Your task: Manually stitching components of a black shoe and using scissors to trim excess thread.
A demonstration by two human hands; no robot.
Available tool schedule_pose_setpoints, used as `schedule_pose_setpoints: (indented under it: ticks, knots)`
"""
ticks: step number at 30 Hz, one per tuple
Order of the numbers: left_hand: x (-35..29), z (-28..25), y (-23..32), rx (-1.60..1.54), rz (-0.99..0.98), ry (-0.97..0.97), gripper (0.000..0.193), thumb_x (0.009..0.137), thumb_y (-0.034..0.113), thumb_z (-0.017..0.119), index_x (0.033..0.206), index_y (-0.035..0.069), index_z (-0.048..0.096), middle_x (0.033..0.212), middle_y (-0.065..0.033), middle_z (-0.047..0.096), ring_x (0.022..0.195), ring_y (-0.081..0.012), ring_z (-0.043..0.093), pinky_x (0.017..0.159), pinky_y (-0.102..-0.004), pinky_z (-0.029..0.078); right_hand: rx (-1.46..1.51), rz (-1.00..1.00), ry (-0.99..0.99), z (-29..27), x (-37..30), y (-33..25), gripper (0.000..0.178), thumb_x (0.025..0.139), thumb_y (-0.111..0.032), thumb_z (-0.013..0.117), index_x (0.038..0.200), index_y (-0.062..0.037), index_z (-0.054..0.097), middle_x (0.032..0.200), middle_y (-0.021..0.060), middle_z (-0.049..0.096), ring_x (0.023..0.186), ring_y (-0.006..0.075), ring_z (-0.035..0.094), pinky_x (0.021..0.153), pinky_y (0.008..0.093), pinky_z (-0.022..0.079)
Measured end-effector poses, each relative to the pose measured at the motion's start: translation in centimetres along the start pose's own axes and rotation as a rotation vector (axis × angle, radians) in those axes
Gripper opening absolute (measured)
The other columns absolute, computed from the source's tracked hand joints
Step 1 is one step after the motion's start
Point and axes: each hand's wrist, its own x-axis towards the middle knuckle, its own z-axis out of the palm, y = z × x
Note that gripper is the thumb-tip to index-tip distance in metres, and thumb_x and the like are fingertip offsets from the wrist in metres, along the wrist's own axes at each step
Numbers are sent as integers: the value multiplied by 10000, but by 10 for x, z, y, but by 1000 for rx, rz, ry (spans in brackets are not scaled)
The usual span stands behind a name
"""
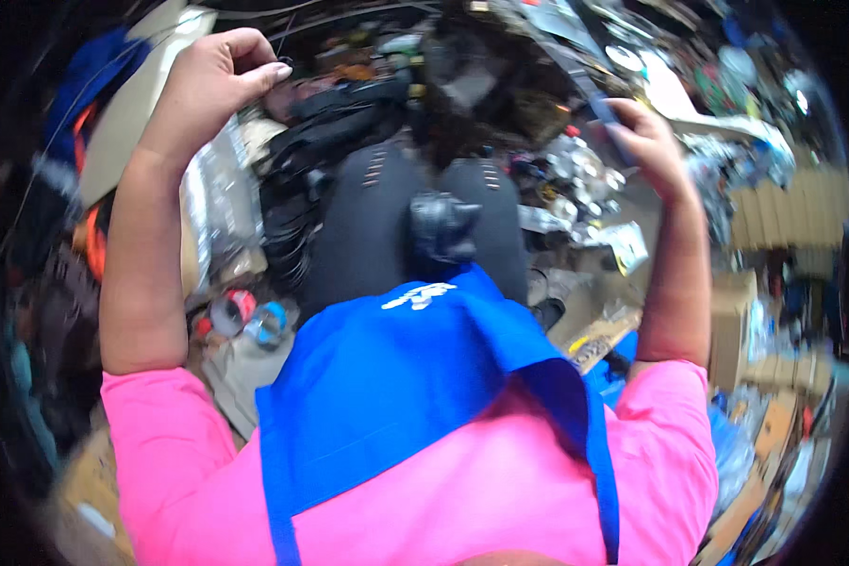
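Observation:
At the upper left, my left hand (208, 90) is raised with thumb and forefinger pinched. A small dark piece (286, 64) shows at the fingertips, and a thin dark line seems to run up from it; its kind is too small to tell. On the other side, my right hand (647, 143) is closed round a long, flat, dark bluish strip (598, 106). It slants up and to the left, and blur hides what it is. On my lap, between the knees, lies a crumpled black plastic bundle (443, 224), touched by neither hand.
Mixed scrap (575, 184) with metallic pieces lies right of my legs. Black material (335, 127) is heaped before my knees. Clear plastic (226, 193) stands beside my left forearm, a pale board (132, 123) behind it. Cardboard (790, 209) is stacked at the right.

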Motion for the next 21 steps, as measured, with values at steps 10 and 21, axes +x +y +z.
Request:
schedule_pose_setpoints:
  ticks: [10, 21]
  knots:
    - [-134, -108, -71, 580, -376, 159, 203, 767, 148, 728, 791, -7, 601, 626, -55, 563, 609, -109, 514, 591, -293, 433, -344, 20, 345, -98, 143, 49, 445, 869, -383, 650, 1112, -12, 667, 847, -22, 621, 702, 47, 495, 632, 206, 376]
    - [-190, -61, -116, 785, -753, -1, 249, 737, 205, 740, 839, -7, 658, 825, -218, 661, 807, -359, 654, 741, -423, 498, -798, 156, 374, -157, 209, 103, 648, 805, -571, 591, 1112, -3, 649, 894, 181, 671, 756, 236, 635, 735, 337, 481]
